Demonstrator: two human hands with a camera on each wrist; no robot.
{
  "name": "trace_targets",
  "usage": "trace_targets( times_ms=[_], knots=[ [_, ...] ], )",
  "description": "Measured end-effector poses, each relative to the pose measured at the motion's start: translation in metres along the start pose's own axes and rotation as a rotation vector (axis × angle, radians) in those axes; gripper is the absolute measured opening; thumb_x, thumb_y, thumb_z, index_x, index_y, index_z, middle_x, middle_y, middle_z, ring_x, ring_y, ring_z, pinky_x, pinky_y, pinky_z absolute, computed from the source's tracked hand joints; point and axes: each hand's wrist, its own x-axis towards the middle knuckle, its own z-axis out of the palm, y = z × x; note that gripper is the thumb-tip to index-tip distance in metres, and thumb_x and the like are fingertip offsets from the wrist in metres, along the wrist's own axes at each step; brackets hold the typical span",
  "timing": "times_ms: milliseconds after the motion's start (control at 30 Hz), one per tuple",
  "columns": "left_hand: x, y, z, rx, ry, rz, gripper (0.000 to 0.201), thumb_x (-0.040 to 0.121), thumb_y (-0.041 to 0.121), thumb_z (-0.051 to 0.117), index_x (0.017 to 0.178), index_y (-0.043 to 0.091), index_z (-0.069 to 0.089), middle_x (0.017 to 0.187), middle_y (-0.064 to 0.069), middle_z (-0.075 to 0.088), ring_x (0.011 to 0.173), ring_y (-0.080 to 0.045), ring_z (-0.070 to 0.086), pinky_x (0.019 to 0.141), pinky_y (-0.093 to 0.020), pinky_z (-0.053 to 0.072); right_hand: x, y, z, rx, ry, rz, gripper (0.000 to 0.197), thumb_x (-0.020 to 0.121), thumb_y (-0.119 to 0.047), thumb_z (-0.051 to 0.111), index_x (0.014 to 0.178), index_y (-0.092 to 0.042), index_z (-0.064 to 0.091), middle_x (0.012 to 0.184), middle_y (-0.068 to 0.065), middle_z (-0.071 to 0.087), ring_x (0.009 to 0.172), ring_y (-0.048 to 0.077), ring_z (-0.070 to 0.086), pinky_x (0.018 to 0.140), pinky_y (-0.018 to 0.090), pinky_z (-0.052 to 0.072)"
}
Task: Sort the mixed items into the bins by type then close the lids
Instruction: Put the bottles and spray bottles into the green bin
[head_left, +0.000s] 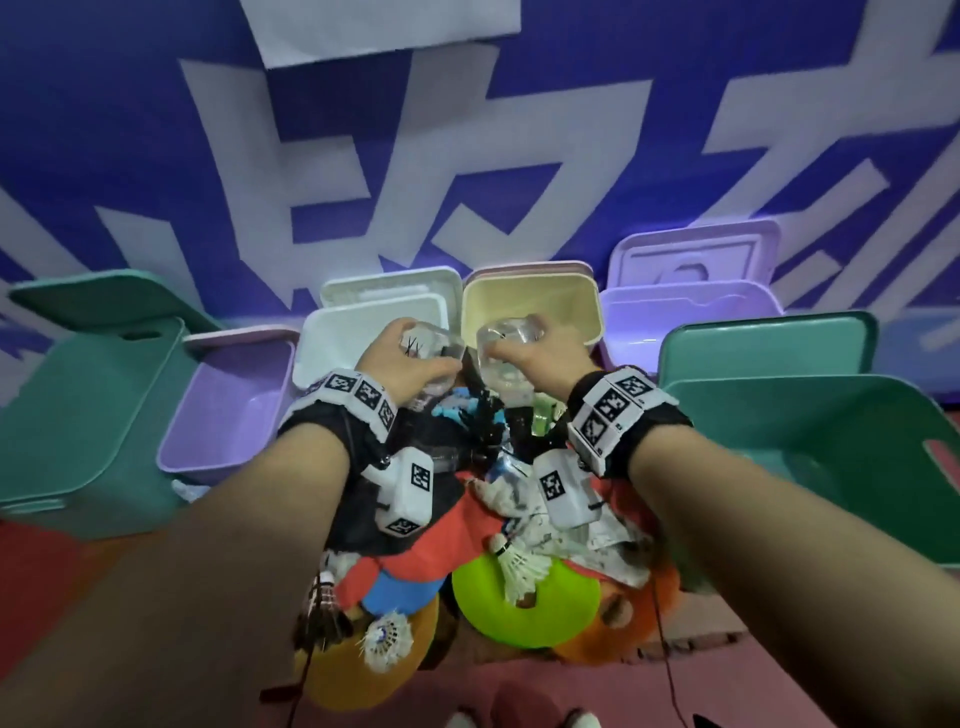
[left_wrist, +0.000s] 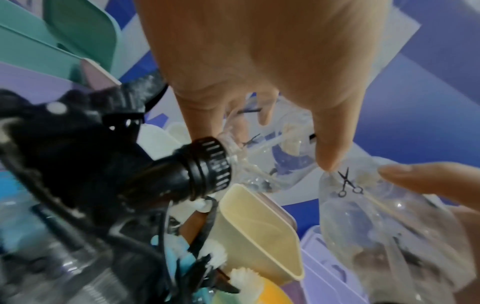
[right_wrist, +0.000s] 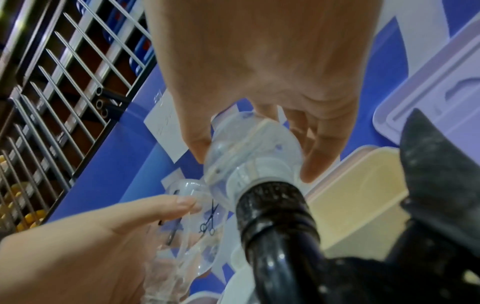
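The left hand (head_left: 402, 358) had its fingers curled round a clear plastic bottle with a black screw cap (left_wrist: 207, 164), held over the open white plastic bin (head_left: 363, 332). The right hand (head_left: 524, 358) gripped a second clear plastic bottle, also black-capped (right_wrist: 270, 203), thumb and fingers wrapped round its body, above the near edge of the open cream-yellow plastic bin (head_left: 524, 301). Both bottles carried a small scissors mark (plain in the wrist views), and the two bottles sat just beside each other.

What showed of the white and cream-yellow bins looked bare inside, as did the open lilac plastic bin (head_left: 228, 410) to the left. A large teal bin (head_left: 78, 395) stood far left and another teal bin (head_left: 831, 415) far right, each with its lid raised; a second lilac bin (head_left: 691, 306) stood open at the back right.

Below the wrists lay the mixed pile on the pink floor (head_left: 779, 686): a lime-green flat disc (head_left: 524, 608), white feathered shuttlecocks (head_left: 519, 566), a black-feathered shuttlecock (head_left: 322, 603), red cloth (head_left: 415, 551).
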Motion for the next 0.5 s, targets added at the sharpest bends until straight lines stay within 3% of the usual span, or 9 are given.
trace_targets(
  times_ms=[133, 200, 267, 333, 433, 500],
  knots=[
    [0.011, 0.039, 0.012, -0.044, -0.037, 0.109, 0.080, 0.068, 0.037, 0.083, 0.137, 0.024, 0.043, 0.120, 0.000, 0.058, 0.102, -0.017, 0.059, 0.087, -0.028, 0.048, 0.000, -0.008, -0.042, 0.061, 0.152, -0.001, 0.033, 0.074, -0.034, 0.075, 0.101, -0.024, 0.059, 0.097, -0.006, 0.061, 0.098, 0.016, 0.059, 0.074, 0.024, 0.045],
    [0.016, 0.055, 0.021, -0.057, -0.070, 0.167, 0.074, 0.069, 0.036, 0.083, 0.132, 0.020, 0.046, 0.116, 0.003, 0.058, 0.106, -0.017, 0.059, 0.093, -0.030, 0.048, -0.003, -0.011, -0.060, 0.083, 0.234, 0.015, 0.029, 0.074, -0.033, 0.075, 0.096, -0.024, 0.058, 0.093, -0.007, 0.060, 0.094, 0.015, 0.057, 0.077, 0.028, 0.046],
    [0.021, 0.069, 0.034, -0.076, -0.103, 0.205, 0.069, 0.069, 0.034, 0.082, 0.127, 0.020, 0.048, 0.115, 0.003, 0.058, 0.108, -0.016, 0.058, 0.092, -0.029, 0.047, -0.010, -0.013, -0.075, 0.090, 0.306, 0.033, 0.050, 0.068, -0.041, 0.075, 0.108, -0.016, 0.058, 0.101, -0.001, 0.061, 0.095, 0.019, 0.059, 0.080, 0.035, 0.052],
    [0.023, 0.085, 0.048, -0.106, -0.143, 0.234, 0.071, 0.070, 0.034, 0.082, 0.129, 0.020, 0.046, 0.117, 0.003, 0.057, 0.106, -0.016, 0.057, 0.090, -0.028, 0.048, -0.017, -0.014, -0.092, 0.076, 0.376, 0.060, 0.072, 0.061, -0.046, 0.073, 0.122, -0.011, 0.056, 0.113, 0.003, 0.061, 0.098, 0.020, 0.062, 0.075, 0.034, 0.054],
    [0.021, 0.105, 0.075, -0.161, -0.225, 0.296, 0.064, 0.071, 0.032, 0.082, 0.125, 0.019, 0.048, 0.111, 0.003, 0.058, 0.103, -0.015, 0.057, 0.088, -0.025, 0.044, -0.031, -0.006, -0.116, 0.071, 0.481, 0.104, 0.079, 0.071, -0.039, 0.077, 0.136, -0.008, 0.045, 0.125, 0.003, 0.055, 0.105, 0.020, 0.060, 0.081, 0.038, 0.056],
    [0.016, 0.115, 0.099, -0.208, -0.310, 0.319, 0.063, 0.069, 0.031, 0.084, 0.120, 0.018, 0.051, 0.109, 0.001, 0.062, 0.099, -0.017, 0.062, 0.083, -0.023, 0.048, -0.043, 0.006, -0.133, 0.053, 0.561, 0.132, 0.086, 0.066, -0.043, 0.077, 0.137, -0.007, 0.045, 0.128, 0.007, 0.057, 0.109, 0.022, 0.060, 0.086, 0.043, 0.055]
  ],
)
